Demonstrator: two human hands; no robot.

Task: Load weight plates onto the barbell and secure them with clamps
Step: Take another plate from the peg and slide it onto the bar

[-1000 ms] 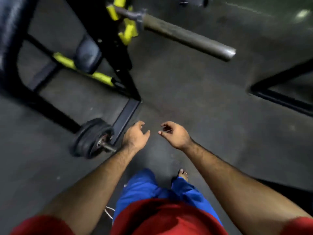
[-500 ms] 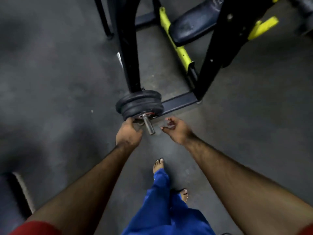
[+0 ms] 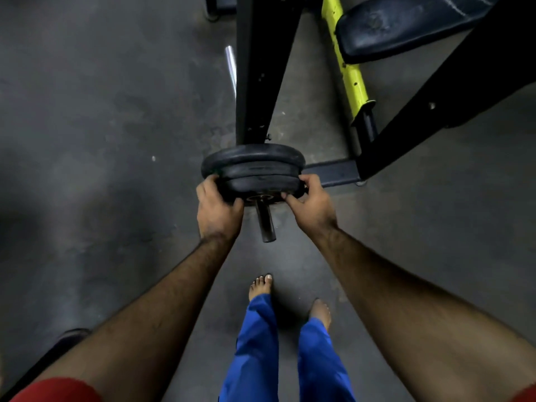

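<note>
Matt black rubbery round weight plates (image 3: 252, 166) sit dull on a smooth grey metal storage peg (image 3: 265, 221). Behind the plates, a black painted steel frame post (image 3: 258, 68), glossy yellow painted bar (image 3: 346, 59), cracked dark vinyl bench pad (image 3: 406, 24); beneath, rough grey floor (image 3: 87, 140).

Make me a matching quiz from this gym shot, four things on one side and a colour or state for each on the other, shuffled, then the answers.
Things:
1. weight plates
2. storage peg
3. adjustment bar
4. trousers

Descriptions:
A. blue
B. yellow with holes
C. gripped by the left hand and right hand
D. bare metal end sticking out toward the camera

Pairs: 1-C, 2-D, 3-B, 4-A
</note>
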